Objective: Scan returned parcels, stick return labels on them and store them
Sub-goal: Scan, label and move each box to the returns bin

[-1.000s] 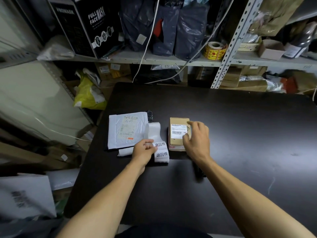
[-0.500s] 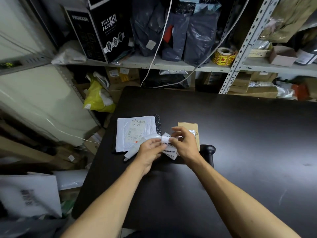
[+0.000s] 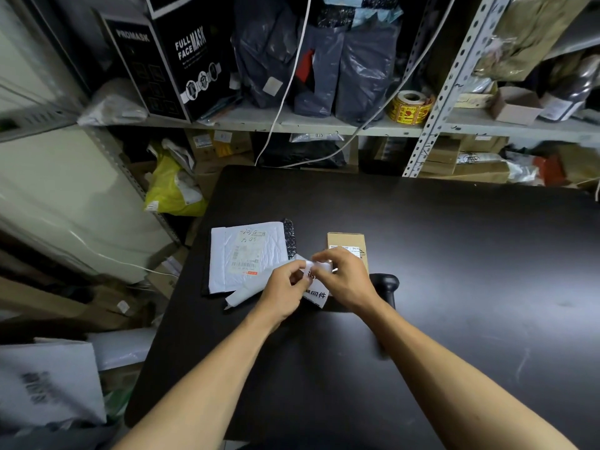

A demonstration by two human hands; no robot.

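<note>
While a white poly mailer (image 3: 242, 256) lies flat at the left of the black table (image 3: 454, 254), its printed shipping slip facing up, both hands meet just to its right over a strip of return labels (image 3: 316, 292). One loose end of that strip's white backing trails down and left onto the table beside the mailer's lower edge. The left hand (image 3: 283, 295) has its fingers curled in, thumb and forefinger pinching the strip's upper part. Directly against it, the right hand (image 3: 345, 280) is likewise curled, its fingertips nipping the same white paper at the top, so the two hands sit together with the strip clamped between them; whether a label is already peeled free cannot be made out. Black characters printed on the strip show below the fingers. Behind the right hand a small brown cardboard parcel (image 3: 349, 243) rests on the table, a white address label on its top face partly covered by the knuckles. Just right of the right wrist, a black handheld scanner (image 3: 386, 284) lies on the table, its head near the parcel's lower corner. Further right the dark tabletop runs on, and metal shelving (image 3: 431, 125) behind it carries a yellow roll of stickers (image 3: 409, 107).
</note>
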